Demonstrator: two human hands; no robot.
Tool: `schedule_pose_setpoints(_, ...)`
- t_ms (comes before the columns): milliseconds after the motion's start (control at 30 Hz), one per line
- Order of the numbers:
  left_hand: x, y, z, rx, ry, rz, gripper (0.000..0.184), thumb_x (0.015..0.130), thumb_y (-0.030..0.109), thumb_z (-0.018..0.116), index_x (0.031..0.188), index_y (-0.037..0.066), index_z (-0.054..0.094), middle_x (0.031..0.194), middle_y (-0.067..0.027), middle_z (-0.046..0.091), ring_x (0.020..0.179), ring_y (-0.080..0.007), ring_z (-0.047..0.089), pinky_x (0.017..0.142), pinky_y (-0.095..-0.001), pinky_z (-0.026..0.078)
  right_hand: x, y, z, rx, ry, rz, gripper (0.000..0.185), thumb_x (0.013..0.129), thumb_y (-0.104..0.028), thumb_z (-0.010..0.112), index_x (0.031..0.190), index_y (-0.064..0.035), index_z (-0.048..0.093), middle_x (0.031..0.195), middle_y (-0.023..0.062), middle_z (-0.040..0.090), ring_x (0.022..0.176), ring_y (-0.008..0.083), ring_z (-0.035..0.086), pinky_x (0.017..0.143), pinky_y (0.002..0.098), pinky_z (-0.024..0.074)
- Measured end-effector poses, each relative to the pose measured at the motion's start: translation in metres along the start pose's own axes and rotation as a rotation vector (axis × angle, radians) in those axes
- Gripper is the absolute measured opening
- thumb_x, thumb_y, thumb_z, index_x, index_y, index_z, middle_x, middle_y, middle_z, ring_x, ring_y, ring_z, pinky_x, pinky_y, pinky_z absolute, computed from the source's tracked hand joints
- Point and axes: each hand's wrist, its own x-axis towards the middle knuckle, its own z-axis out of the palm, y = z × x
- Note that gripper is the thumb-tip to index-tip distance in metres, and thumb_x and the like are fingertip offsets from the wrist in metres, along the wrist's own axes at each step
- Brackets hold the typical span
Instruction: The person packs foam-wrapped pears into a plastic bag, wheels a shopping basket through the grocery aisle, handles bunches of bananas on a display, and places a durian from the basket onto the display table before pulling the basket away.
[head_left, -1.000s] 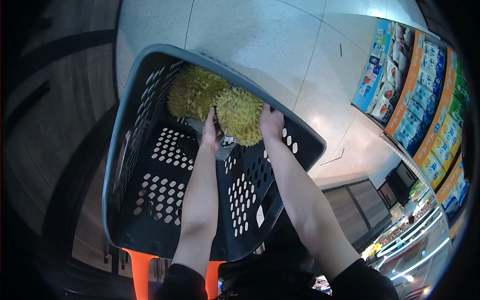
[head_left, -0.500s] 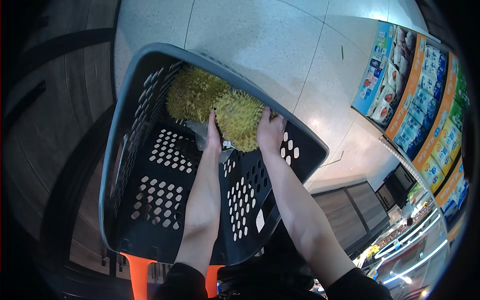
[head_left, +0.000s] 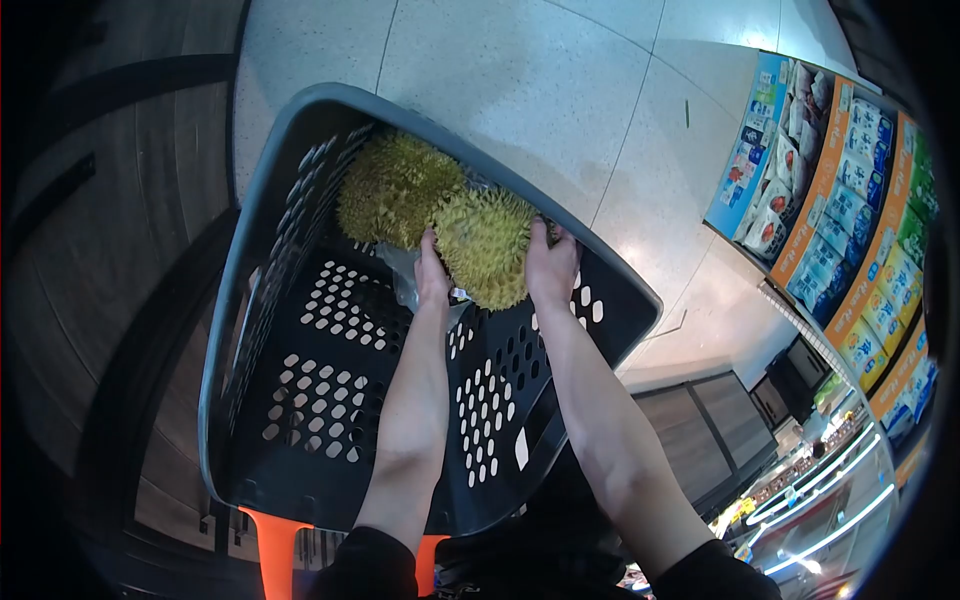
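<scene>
Both my hands reach into a dark plastic shopping basket (head_left: 212,400) with perforated walls. Between them is a spiky yellow-green durian (head_left: 486,246). My left hand (head_left: 431,274) presses against its left side, and my right hand (head_left: 552,268) is curved round its right side, close to the basket wall. A second, browner durian (head_left: 396,188) lies against it in the far left corner. Clear plastic film (head_left: 400,268) shows beside my left hand, and a small white label (head_left: 460,294) is near the held durian's lower edge. The undersides of both fruits are hidden.
Orange supports (head_left: 277,550) show at the basket's near end. Dark wooden panelling (head_left: 160,190) stands close on the left. Pale floor tiles (head_left: 530,80) lie beyond the basket. A shelf of packaged goods (head_left: 835,210) stands to the right.
The held durian and both hands have shifted slightly to the right and nearer me. More clear film shows behind that durian. The other durian stays in its corner.
</scene>
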Motion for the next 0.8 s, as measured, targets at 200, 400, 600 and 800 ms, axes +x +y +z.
schedule_pose_setpoints(200, 0.013, -0.013, -0.013, 0.058, -0.07, 0.083, 0.074, 0.09, 0.061, 0.051, 0.117, -0.006, 0.061, 0.114, -0.0107, 0.063, 0.106, -0.0217, 0.057, 0.097, -0.0329, 0.04, -0.005, 0.003, 0.003, 0.032, 0.067, -0.079, 0.055, 0.092, -0.042, 0.058, 0.124, 0.0027, 0.054, 0.125, 0.0217, 0.055, 0.121, 0.0377, 0.05, 0.104, 0.0419, 0.0369)
schedule_pose_setpoints(400, 0.012, -0.016, -0.018, 0.088, -0.051, 0.105, 0.077, 0.089, 0.061, 0.049, 0.12, -0.009, 0.06, 0.12, -0.0163, 0.062, 0.112, -0.0251, 0.056, 0.1, -0.0344, 0.037, -0.007, 0.011, 0.005, 0.012, 0.099, -0.036, 0.053, 0.093, -0.044, 0.057, 0.122, 0.0001, 0.053, 0.123, 0.0214, 0.054, 0.12, 0.0357, 0.051, 0.104, 0.042, 0.0373)
schedule_pose_setpoints(600, -0.009, -0.019, -0.013, 0.185, 0.025, 0.132, 0.077, 0.091, 0.057, 0.047, 0.127, -0.011, 0.056, 0.13, -0.0231, 0.058, 0.122, -0.0313, 0.053, 0.105, -0.0361, 0.034, -0.013, 0.011, -0.005, -0.02, 0.108, -0.033, 0.047, 0.091, -0.038, 0.058, 0.119, 0.0006, 0.055, 0.119, 0.0205, 0.057, 0.115, 0.035, 0.054, 0.1, 0.042, 0.0397)
schedule_pose_setpoints(800, -0.042, -0.023, -0.028, 0.024, 0.061, 0.218, 0.067, 0.094, 0.051, 0.046, 0.122, -0.009, 0.057, 0.12, -0.0147, 0.062, 0.11, -0.0241, 0.057, 0.098, -0.0337, 0.039, -0.036, 0.01, -0.036, 0.067, -0.016, -0.059, 0.043, 0.089, -0.03, 0.064, 0.115, 0.0021, 0.055, 0.112, 0.0198, 0.059, 0.104, 0.0318, 0.058, 0.094, 0.0398, 0.0436)
